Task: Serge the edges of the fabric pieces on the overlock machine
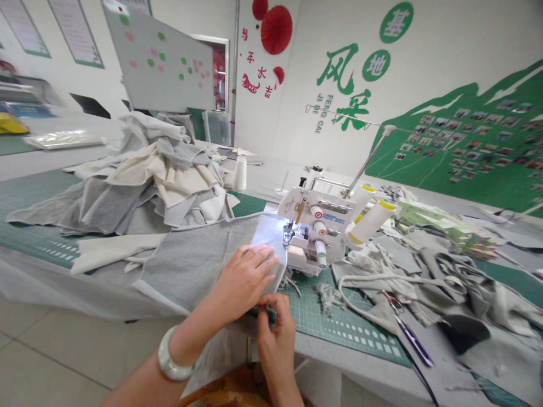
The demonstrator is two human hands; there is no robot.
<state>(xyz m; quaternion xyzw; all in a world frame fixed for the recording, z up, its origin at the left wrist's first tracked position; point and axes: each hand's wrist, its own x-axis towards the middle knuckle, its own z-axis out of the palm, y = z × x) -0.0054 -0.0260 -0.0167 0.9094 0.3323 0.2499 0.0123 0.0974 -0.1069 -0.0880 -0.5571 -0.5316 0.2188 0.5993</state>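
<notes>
A grey fabric piece (199, 260) with pale stitched edges lies across the table, its right edge at the needle area of a white overlock sewing machine (318, 226). The machine's lamp lights the cloth by the presser foot (289, 233). My left hand (248, 277), with a bracelet (172, 356) on its wrist, rests flat on the fabric, fingers stretched toward the machine. Just below it, at the near edge of the cloth, my right hand (276, 325) is closed with thumb and forefinger pinching the fabric's edge. The pinched spot is partly hidden by the fingers.
A heap of grey and cream fabric pieces (165, 175) stands at the left beside a thread cone (240, 174). Right of the machine lie cloth scraps (424, 271), scissors (409, 333) and lint (328, 297). A green cutting mat (360, 333) reaches near the table's front edge.
</notes>
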